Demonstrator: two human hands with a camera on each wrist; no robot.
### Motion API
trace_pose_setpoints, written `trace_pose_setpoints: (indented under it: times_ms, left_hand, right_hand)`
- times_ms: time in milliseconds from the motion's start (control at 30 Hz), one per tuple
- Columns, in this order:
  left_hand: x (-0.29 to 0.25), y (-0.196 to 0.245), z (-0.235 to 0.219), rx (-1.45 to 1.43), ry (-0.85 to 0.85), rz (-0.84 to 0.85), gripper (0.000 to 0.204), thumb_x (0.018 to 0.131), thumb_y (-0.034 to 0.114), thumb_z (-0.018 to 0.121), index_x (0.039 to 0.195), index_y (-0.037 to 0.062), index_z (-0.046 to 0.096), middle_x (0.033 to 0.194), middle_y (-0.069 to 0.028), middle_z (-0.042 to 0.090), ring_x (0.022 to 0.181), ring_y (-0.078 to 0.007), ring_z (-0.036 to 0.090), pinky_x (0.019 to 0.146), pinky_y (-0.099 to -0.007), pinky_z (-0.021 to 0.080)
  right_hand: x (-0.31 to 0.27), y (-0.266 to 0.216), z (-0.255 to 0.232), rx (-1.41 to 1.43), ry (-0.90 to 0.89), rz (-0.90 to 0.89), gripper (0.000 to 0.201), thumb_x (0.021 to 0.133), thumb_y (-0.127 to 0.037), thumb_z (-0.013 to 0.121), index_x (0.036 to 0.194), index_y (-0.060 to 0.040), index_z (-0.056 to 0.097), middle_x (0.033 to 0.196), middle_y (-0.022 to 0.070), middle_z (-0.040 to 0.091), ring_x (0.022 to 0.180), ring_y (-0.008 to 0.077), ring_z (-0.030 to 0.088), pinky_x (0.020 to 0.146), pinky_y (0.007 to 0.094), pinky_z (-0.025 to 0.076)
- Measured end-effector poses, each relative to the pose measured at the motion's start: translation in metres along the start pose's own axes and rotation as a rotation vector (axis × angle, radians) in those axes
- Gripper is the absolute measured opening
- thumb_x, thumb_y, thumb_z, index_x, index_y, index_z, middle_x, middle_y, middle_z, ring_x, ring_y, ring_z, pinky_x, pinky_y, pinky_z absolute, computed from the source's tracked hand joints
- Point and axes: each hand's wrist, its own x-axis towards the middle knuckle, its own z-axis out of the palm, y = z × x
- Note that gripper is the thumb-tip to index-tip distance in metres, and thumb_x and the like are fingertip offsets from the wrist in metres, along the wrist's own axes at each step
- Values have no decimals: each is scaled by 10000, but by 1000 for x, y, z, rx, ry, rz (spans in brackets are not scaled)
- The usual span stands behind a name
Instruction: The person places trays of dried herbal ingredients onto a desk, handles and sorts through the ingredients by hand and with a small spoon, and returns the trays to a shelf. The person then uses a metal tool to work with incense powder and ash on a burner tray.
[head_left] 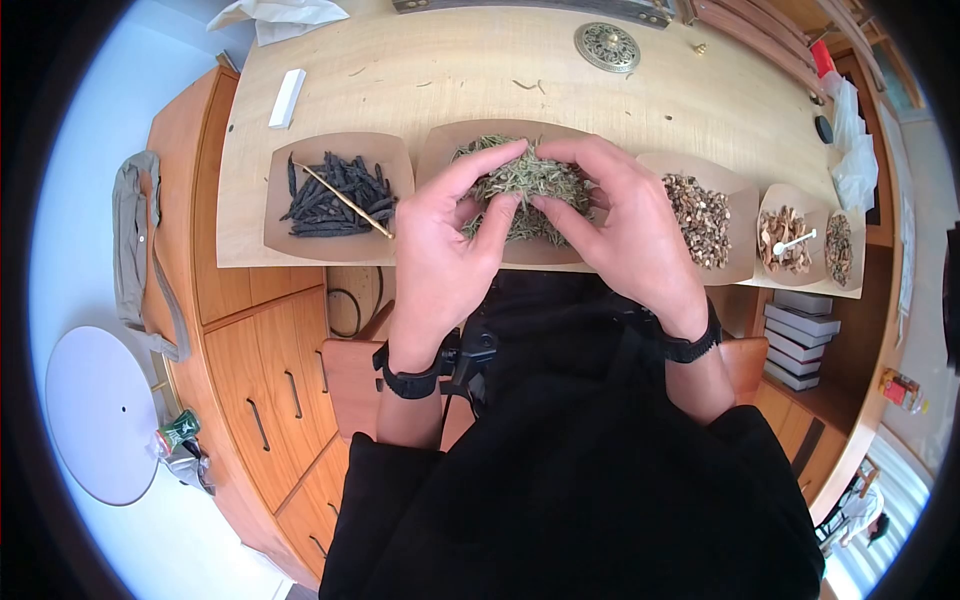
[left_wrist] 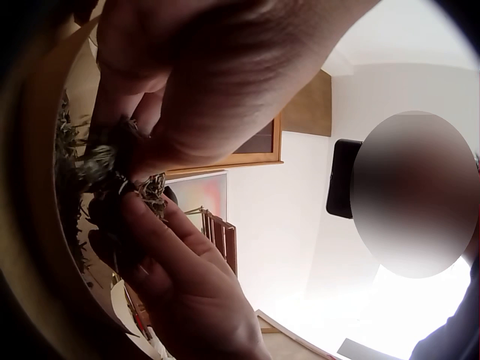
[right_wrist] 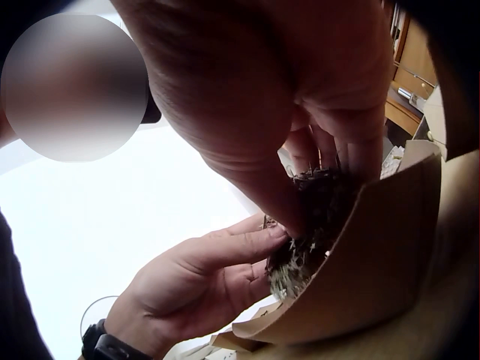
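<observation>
In the head view, dried green herbs (head_left: pixel 530 185) heap up in a brown paper tray (head_left: pixel 450 140) at the table's front edge. My left hand (head_left: pixel 450 245) curls round the heap from the left, and my right hand (head_left: pixel 640 230) from the right, their thumbs close together on the near side. The right wrist view has a clump of the herbs (right_wrist: pixel 289 277) held between both hands, just inside the tray wall (right_wrist: pixel 386 240). Stems also poke out between the fingers in the left wrist view, where the right hand (left_wrist: pixel 195 292) is below; some fingertips are hidden.
To the left stands a tray of dark dried pods (head_left: pixel 345 205) with a thin stick (head_left: pixel 340 192) across it. Trays of chopped brown pieces (head_left: pixel 700 220), pale slices (head_left: pixel 785 245) and mixed bits (head_left: pixel 838 250) line the right. Farther back lie a white block (head_left: pixel 287 98) and an openwork metal disc (head_left: pixel 607 47).
</observation>
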Motion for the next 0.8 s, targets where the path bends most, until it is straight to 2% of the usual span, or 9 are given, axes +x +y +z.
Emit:
trace_pose_setpoints:
  times_ms: [100, 233, 467, 533, 567, 633, 667, 733, 800]
  left_hand:
    - [1, 0, 1, 3, 24, 33, 351, 951, -93, 635, 1287, -6, 692, 1202, -115, 723, 1087, -137, 677, 941, -287, 565]
    - [2, -1, 2, 63, 47, 82, 313, 942, -92, 652, 1238, -9, 714, 1121, -120, 734, 1045, -155, 699, 920, -290, 560]
    - [1, -4, -1, 98, 46, 114, 321, 920, -89, 655, 1221, 0, 719, 1093, -139, 742, 1058, -184, 707, 919, -303, 551]
    - [2, -1, -5, 274, 13, 233, 363, 889, -108, 619, 1218, 10, 717, 1117, -156, 736, 1070, -228, 712, 937, -322, 542]
    - [2, 1, -7, 274, 12, 233, 363, 889, -108, 619, 1218, 10, 717, 1117, -156, 736, 1070, -228, 712, 937, -322, 542]
    - [1, 5, -10, 436, -38, 266, 420, 858, -118, 587, 1231, 31, 710, 1169, -162, 717, 1065, -298, 712, 948, -349, 541]
    - [0, 6, -11, 437, -39, 266, 420, 858, -118, 587, 1231, 31, 710, 1169, -162, 717, 1065, -298, 712, 948, -349, 541]
    - [-3, 7, -11, 462, -115, 177, 474, 845, -95, 607, 1296, 34, 681, 1295, -154, 682, 1235, -295, 652, 1074, -379, 477]
    - [-5, 7, -12, 521, -120, 208, 476, 848, -69, 626, 1307, 52, 671, 1304, -154, 665, 1195, -330, 649, 1033, -399, 502]
  right_hand:
    - [0, 6, 2, 5, 31, -82, 308, 862, -21, 736, 1163, -12, 670, 1115, 197, 699, 972, 404, 689, 786, 429, 568]
    - [-1, 5, 1, 47, 17, -42, 301, 869, -18, 726, 1164, -22, 671, 1101, 189, 700, 948, 394, 691, 767, 419, 567]
    - [-2, 4, 0, 46, -15, -31, 275, 883, -9, 703, 1156, -22, 673, 1086, 176, 704, 943, 388, 687, 774, 423, 564]
    - [-3, 5, -1, 34, -48, -32, 271, 887, -11, 700, 1157, -21, 674, 1089, 176, 704, 954, 390, 686, 787, 431, 563]
    - [-2, 6, -2, -28, -70, -73, 268, 890, -19, 702, 1157, -20, 678, 1093, 178, 704, 965, 395, 683, 807, 439, 562]
    - [-3, 6, -3, -90, -92, -115, 265, 893, -26, 703, 1157, -20, 682, 1097, 180, 704, 977, 399, 680, 827, 447, 560]
    - [-4, 5, -4, -117, -86, -121, 263, 892, -35, 708, 1154, -20, 687, 1110, 179, 705, 991, 404, 677, 845, 448, 559]
    - [-5, 4, -4, -143, -81, -127, 261, 891, -44, 713, 1151, -21, 692, 1123, 179, 706, 1004, 408, 674, 864, 450, 558]
    - [-6, 5, -5, -173, -4, -205, 261, 887, -40, 717, 1147, -21, 696, 1150, 174, 709, 1031, 409, 672, 881, 446, 561]
